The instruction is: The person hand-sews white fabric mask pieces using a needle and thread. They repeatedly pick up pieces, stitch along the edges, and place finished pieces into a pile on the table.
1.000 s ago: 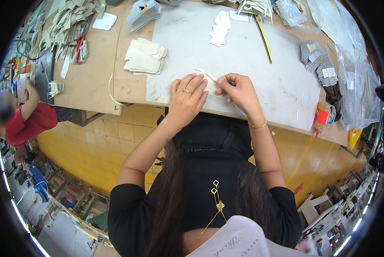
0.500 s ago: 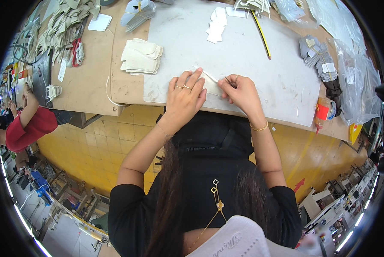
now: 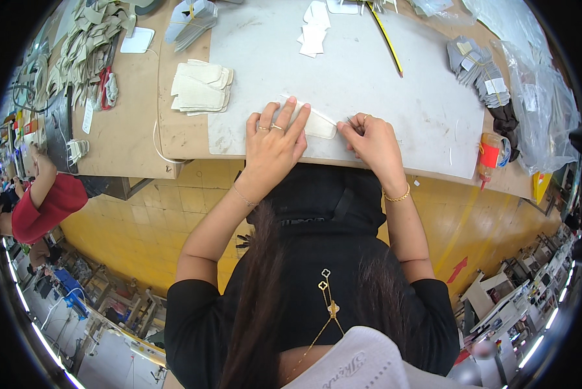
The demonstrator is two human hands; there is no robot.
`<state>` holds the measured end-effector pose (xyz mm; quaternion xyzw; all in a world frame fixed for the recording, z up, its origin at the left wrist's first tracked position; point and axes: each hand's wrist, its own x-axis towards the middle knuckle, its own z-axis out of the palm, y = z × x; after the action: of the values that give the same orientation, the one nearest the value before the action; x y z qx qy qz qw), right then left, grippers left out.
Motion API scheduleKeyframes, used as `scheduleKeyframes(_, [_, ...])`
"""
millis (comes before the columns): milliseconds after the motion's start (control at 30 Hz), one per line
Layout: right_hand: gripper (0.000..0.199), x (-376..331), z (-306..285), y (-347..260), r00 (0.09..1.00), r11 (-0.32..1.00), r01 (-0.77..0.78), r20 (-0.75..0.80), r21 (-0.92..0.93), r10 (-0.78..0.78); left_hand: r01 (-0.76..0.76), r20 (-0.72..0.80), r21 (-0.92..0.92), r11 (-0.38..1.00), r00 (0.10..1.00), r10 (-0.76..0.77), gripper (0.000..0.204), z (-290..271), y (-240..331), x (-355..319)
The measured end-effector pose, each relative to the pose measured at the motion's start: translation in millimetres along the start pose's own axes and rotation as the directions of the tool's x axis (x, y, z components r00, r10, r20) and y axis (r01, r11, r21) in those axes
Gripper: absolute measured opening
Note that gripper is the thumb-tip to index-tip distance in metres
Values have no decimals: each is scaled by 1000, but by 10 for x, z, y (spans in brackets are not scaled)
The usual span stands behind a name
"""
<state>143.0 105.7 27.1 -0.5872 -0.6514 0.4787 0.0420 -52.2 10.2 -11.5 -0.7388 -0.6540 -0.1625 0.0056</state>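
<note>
Head: cream piece [image 3: 320, 126], gray mat [image 3: 407, 117], yellow floor [image 3: 161, 227]

A broad lane of the pale grey work sheet [image 3: 427, 107] is running rightward from the right hand [image 3: 374, 141], giving space to pass, while the banded grey bundle [image 3: 479, 72], red-labelled bottle [image 3: 490, 155] and clear plastic bag [image 3: 538, 129] are blocking the right side. Farther off, the white cut pieces [image 3: 313, 32] and yellow-and-black pencil [image 3: 386, 40] are narrowing the way; leftward, the cream stack [image 3: 201, 91] is leaving only a slim gap beside the left hand [image 3: 271, 144].
</note>
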Motion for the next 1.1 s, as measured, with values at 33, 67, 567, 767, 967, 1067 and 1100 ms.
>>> scheduleKeyframes(33, [34, 1, 2, -1, 1000, 1000, -3, -8, -4, 3, 3, 18, -2, 1000, 1000, -3, 52, -13, 3, 1])
scheduleKeyframes(67, [34, 0, 5, -2, 1000, 1000, -7, -16, -9, 7, 3, 31, -6, 1000, 1000, -3, 53, -27, 7, 1])
scheduleKeyframes(567, [23, 148, -113, 41, 881, 752, 428, 45, -501, -471, 36, 289, -198, 980, 957, 23, 38, -301, 127, 53])
scheduleKeyframes(767, [14, 318, -301, 50, 704, 470, 661, 264, -585, -660, -403, 24, -377, 834, 896, 443, 26, -92, -84, 369])
scheduleKeyframes(967, [12, 209, -248, 190, 712, 542, 635, 144, -550, -688, -462, 112, -342, 818, 845, 524, 30, -66, -161, 395])
scheduleKeyframes(1067, [21, 29, -171, 314, 733, 643, 592, -6, -485, -680, -449, 137, -345, 824, 845, 517, 32, -88, -157, 413])
scheduleKeyframes(1100, [26, -32, -144, 355, 747, 681, 569, -57, -461, -663, -445, 142, -347, 826, 845, 515, 33, -88, -155, 418])
